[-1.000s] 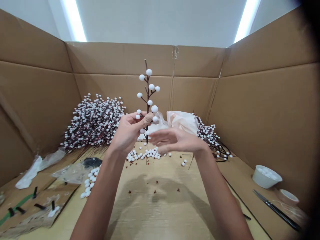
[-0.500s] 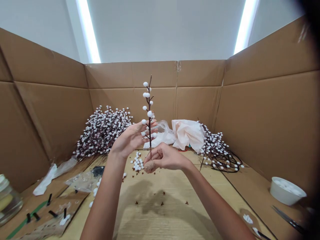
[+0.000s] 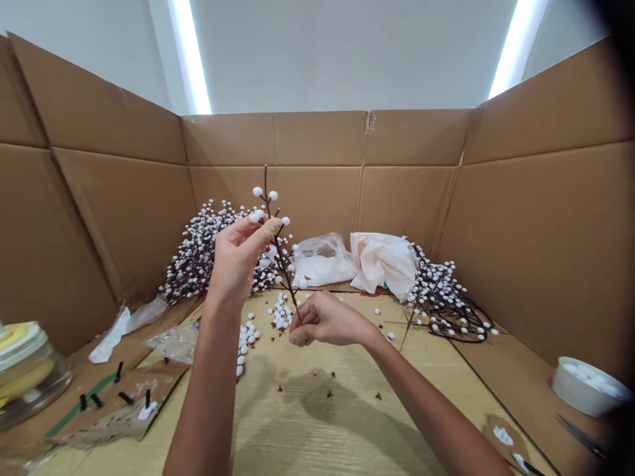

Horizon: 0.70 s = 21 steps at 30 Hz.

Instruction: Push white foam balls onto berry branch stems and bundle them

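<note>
In the head view, the slender dark-brown artificial branch with round white berries point(image 3: 284, 259) stands between the two hands above the pale wood-grained table point(image 3: 347, 377), its lower part leaning. As far as shows, the piece looks well advanced: many side twigs carry berries, while the top end point(image 3: 265, 173) is bare. What remains cannot be told for sure, since the left hand hides part of it.

The right hand point(image 3: 331, 320) pinches the stem's foot between thumb and curled fingers. The left hand point(image 3: 235, 251) is at the upper stretch; its thumb crosses in front of the stem and its forefinger lies close to a white berry point(image 3: 256, 216), but whether they grip the stem, the berry or neither cannot be told. Most of the berried length lies between the hands, with the tip rising above the left fingers.

Loose white balls point(image 3: 282, 316) lie beyond the right hand; a large heap of berried branches point(image 3: 191, 258) rests behind the left.
</note>
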### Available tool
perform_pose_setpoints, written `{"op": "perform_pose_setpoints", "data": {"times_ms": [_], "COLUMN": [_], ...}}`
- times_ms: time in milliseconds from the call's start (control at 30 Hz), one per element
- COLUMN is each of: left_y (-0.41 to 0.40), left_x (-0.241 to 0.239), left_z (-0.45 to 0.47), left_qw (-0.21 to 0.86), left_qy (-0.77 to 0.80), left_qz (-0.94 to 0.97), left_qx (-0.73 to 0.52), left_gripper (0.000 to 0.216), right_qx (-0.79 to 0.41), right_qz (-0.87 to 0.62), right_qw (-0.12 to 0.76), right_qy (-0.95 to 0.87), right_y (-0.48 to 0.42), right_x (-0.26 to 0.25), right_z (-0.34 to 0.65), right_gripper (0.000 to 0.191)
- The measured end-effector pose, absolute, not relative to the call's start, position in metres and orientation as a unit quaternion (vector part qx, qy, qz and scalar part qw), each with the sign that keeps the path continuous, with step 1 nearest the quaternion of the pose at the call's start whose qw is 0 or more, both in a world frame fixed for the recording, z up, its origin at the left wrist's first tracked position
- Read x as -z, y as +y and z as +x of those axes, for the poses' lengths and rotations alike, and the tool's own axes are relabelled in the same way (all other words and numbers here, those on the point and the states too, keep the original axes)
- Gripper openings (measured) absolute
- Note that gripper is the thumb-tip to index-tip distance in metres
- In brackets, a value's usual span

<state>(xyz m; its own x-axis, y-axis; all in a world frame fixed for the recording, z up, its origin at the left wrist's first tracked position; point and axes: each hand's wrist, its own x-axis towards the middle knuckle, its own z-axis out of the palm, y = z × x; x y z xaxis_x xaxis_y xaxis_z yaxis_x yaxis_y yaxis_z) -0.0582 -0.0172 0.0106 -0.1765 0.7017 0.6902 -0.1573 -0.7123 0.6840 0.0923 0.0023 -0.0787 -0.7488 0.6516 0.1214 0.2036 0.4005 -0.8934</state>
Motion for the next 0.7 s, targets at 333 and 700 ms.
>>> {"op": "perform_pose_setpoints", "data": {"times_ms": [333, 700], "left_y": [-0.017, -0.024], "left_x": [-0.01, -0.01], "left_z": [-0.055, -0.046], "left_qw": [0.284, 0.257], "left_qy": [0.228, 0.252], "left_qz": [0.553, 0.583], "left_qx": [-0.749, -0.728], "left_gripper": [0.01, 0.006], "right_qx": [-0.447, -0.516], "right_qz": [-0.249, -0.232], "right_qw": [0.225, 0.158], "right_qy": [-0.829, -0.809], "right_y": [0.005, 0.044], "right_x": [0.08, 0.078], "right_z": [0.094, 0.144], "right_gripper": [0.015, 0.033]}}
